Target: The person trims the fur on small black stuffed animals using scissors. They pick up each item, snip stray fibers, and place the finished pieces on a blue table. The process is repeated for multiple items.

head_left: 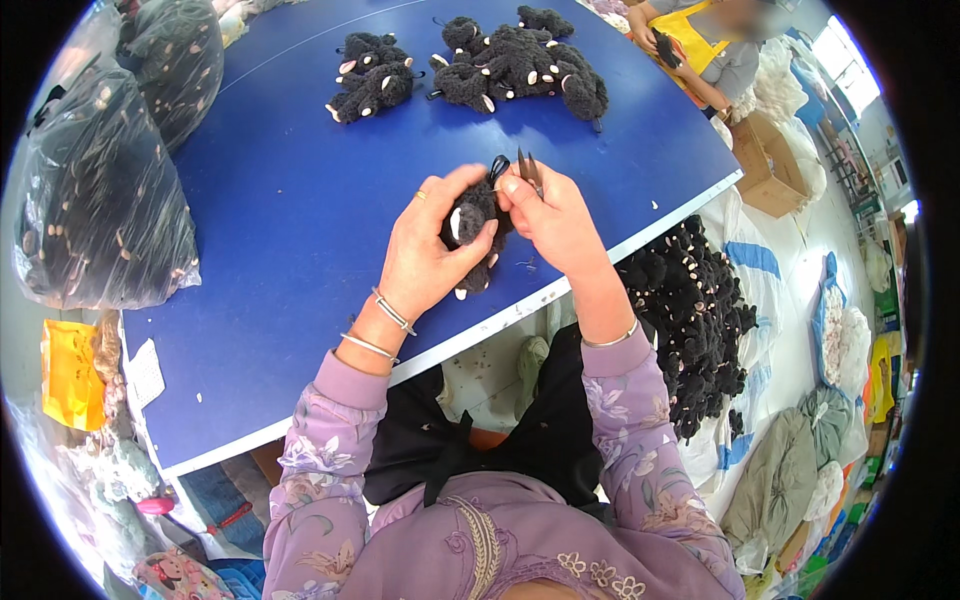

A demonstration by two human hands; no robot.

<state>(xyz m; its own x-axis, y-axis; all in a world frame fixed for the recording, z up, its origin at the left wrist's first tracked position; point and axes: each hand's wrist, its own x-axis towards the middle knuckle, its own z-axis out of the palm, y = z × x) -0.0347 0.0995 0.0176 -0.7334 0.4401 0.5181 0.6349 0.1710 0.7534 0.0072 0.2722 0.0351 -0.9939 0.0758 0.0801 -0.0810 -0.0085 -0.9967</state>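
Observation:
My left hand (425,235) is wrapped around a small black plush toy (474,216) with pale patches, just above the blue table. A black cord loop (499,167) sticks up from the toy's far end. Closed around a pair of small metal thread snips (529,172), my right hand (558,222) has its thumb and forefinger close beside that loop. The blades point away from me. Whether the fingertips also pinch a thread is too small to tell. A few dark thread bits lie on the table near the toy.
Several black plush toys lie in two groups on the blue table (270,270). Clear bags (100,190) of similar toys stand at the left. A large heap of them (690,320) sits beyond the right table edge. Another person (690,50) works at the far right, near a cardboard box (768,165).

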